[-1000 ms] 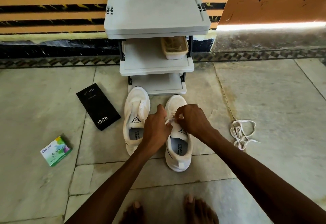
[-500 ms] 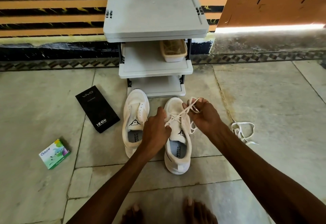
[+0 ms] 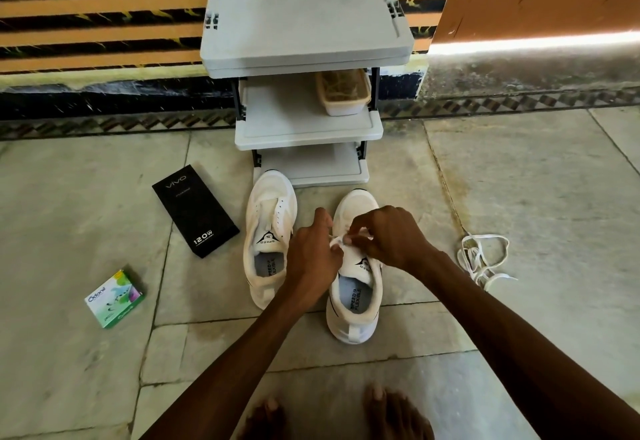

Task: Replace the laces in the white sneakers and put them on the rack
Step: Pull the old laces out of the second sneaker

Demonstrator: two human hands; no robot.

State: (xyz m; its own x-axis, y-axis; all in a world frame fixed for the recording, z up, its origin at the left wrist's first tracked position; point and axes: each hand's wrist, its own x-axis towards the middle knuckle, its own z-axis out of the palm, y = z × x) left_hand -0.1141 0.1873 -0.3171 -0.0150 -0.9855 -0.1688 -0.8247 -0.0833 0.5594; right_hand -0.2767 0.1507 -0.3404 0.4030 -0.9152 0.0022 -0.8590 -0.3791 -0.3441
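Your grip is closed on both sides. The left hand [image 3: 313, 256] and the right hand [image 3: 388, 237] meet over the tongue of one white sneaker [image 3: 353, 304], fingers curled, pinching a short bit of white lace [image 3: 336, 242] between them. Your knuckles hide how that lace runs through the eyelets.

The sneaker you are working on stands on the stone floor [image 3: 519, 197] at the centre of the frame, toe toward the rack and heel toward you. The other sneaker [image 3: 268, 231] sits just beside it, to the left in the frame. It points the same way, its eyelets are bare, and its toe is at the foot of the rack.

The grey rack [image 3: 308, 134] rises at upper centre against a striped wall. A beige container [image 3: 343, 93] sits on the right side of its middle shelf.

A loose lace [image 3: 483, 256] lies tangled on the floor at the right of the frame, well apart from the sneakers. To the left of them a black box [image 3: 195, 211] lies flat, and a small green box [image 3: 114, 298] lies at lower left. Your bare feet [image 3: 398, 415] show at the bottom edge.
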